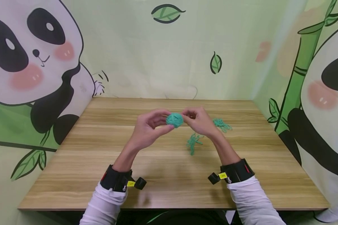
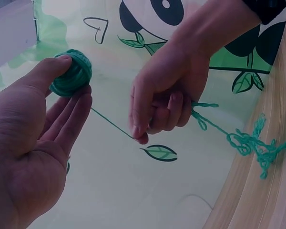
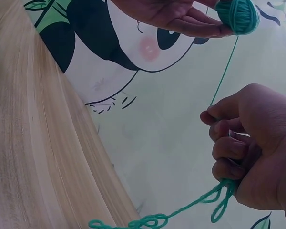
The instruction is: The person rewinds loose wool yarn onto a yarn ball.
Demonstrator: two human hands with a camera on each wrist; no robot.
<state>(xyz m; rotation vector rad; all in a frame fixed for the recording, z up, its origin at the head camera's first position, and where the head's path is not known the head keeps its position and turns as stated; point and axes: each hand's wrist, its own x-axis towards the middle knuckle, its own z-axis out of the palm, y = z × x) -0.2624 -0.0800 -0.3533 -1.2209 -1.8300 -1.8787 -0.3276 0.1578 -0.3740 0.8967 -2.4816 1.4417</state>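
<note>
A small ball of teal yarn (image 1: 174, 120) is pinched between the thumb and fingertips of my left hand (image 1: 147, 128), raised over the table. My right hand (image 1: 198, 120) is just to its right, thumb and forefinger pinching the strand of yarn (image 3: 224, 71) that runs taut from the ball. The other fingers of that hand curl in, and loops of yarn (image 3: 220, 200) come out below the little finger. From there the strand leads to a loose tangle (image 2: 257, 145) in the left wrist view.
On the wooden table (image 1: 87, 175) lie two loose heaps of yarn, one nearer heap (image 1: 193, 142) below the right wrist and one farther heap (image 1: 222, 124) to its right. A backdrop (image 1: 124, 56) with printed pandas and leaves stands behind the table.
</note>
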